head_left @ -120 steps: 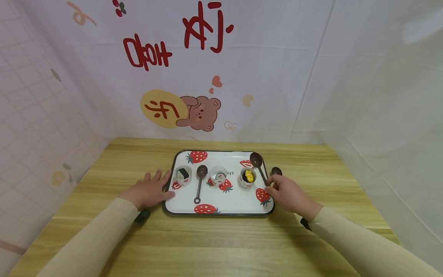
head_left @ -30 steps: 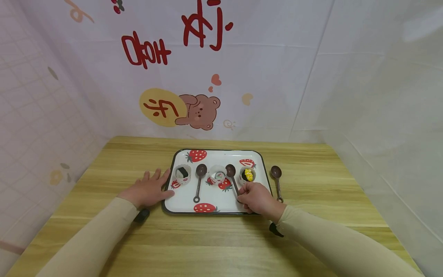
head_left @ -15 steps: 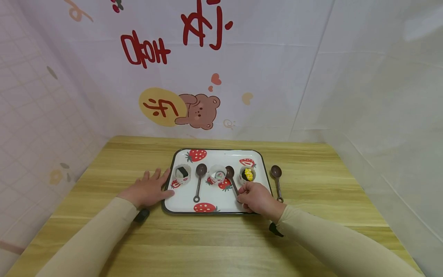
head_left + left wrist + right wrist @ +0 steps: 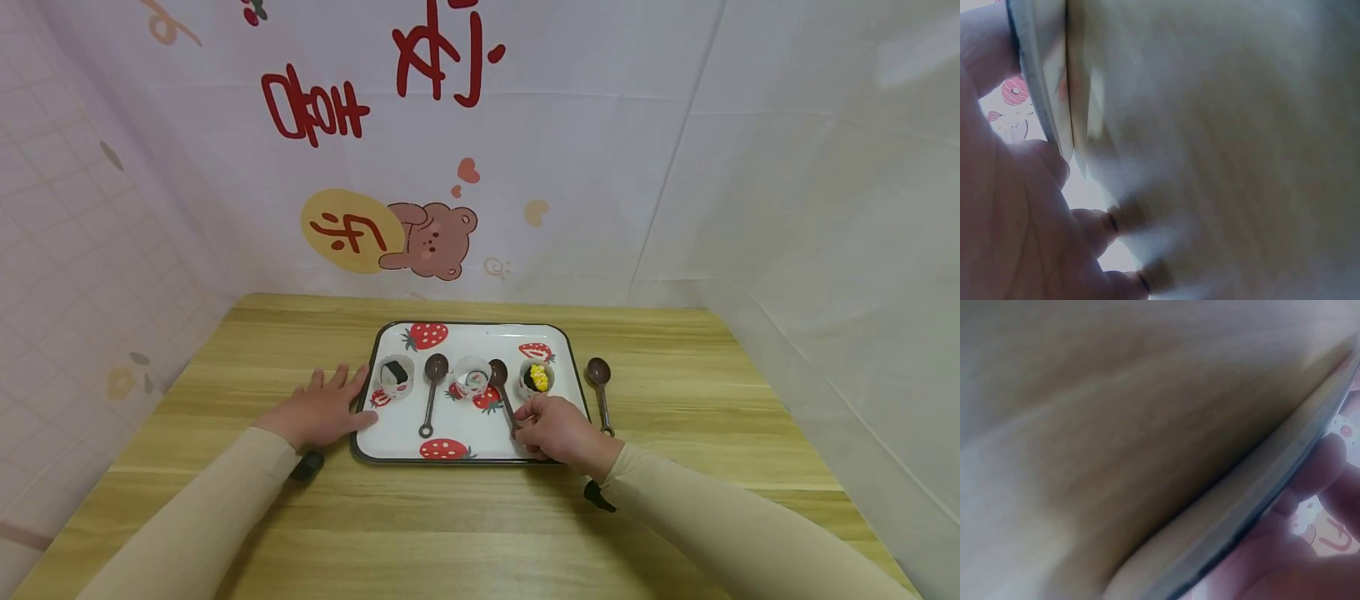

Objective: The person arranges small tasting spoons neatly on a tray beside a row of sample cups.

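Note:
In the head view my left hand (image 4: 318,408) lies with spread fingers against the left rim of a white strawberry-print tray (image 4: 480,437). My right hand (image 4: 558,429) pinches the handle end of a dark brown spoon (image 4: 499,375) over the tray, between the middle and right cups. A second brown spoon (image 4: 436,367) lies between the left and middle cups. The left paper cup (image 4: 397,390) holds a rice-ball-like piece, the middle cup (image 4: 468,385) a round sushi roll, and the right cup (image 4: 527,390) a dark piece with yellow topping. Both wrist views show fingers by the tray's edge.
A third brown spoon (image 4: 600,375) lies on the wooden table (image 4: 450,533), right of the tray. White printed cloth (image 4: 585,150) hangs behind the table and along its sides.
Since the earliest frame, my right hand has carried the spoon left from the tray's right side to between the middle and right cups. During the last second it barely moves. The left hand stays put.

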### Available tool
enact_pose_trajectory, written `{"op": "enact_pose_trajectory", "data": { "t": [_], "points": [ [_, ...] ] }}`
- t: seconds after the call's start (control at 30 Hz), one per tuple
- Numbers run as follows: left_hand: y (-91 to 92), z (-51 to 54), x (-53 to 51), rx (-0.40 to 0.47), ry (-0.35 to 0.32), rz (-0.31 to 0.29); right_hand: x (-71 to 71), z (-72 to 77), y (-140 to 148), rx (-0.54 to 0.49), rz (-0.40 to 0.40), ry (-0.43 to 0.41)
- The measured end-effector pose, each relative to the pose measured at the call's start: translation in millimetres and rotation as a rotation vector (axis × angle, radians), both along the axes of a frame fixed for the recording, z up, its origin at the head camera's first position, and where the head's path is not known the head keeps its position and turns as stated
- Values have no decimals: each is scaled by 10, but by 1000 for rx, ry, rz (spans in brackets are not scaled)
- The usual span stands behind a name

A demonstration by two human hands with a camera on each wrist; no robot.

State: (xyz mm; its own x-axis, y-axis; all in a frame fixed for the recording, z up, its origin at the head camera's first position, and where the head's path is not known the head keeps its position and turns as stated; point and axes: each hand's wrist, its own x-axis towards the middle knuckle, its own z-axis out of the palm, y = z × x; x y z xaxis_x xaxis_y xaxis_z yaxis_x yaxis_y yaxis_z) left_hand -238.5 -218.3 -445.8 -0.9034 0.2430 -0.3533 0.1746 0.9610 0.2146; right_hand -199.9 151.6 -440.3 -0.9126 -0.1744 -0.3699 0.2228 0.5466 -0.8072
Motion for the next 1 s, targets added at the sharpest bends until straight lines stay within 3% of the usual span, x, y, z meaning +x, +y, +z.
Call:
{"op": "enact_pose_trajectory", "data": {
  "t": [0.4, 0.73, 1.0],
  "points": [
    [-13, -24, -10, 1, -1, 4, -17, -32, 29, -58, 16, -9],
    [-7, -49, -16, 10, -2, 14, -15, -28, 25, 23, 19, 17],
    [10, -1, 6, 0, -5, 10, -22, -38, 11, 57, 15, 28]
  ]
}}
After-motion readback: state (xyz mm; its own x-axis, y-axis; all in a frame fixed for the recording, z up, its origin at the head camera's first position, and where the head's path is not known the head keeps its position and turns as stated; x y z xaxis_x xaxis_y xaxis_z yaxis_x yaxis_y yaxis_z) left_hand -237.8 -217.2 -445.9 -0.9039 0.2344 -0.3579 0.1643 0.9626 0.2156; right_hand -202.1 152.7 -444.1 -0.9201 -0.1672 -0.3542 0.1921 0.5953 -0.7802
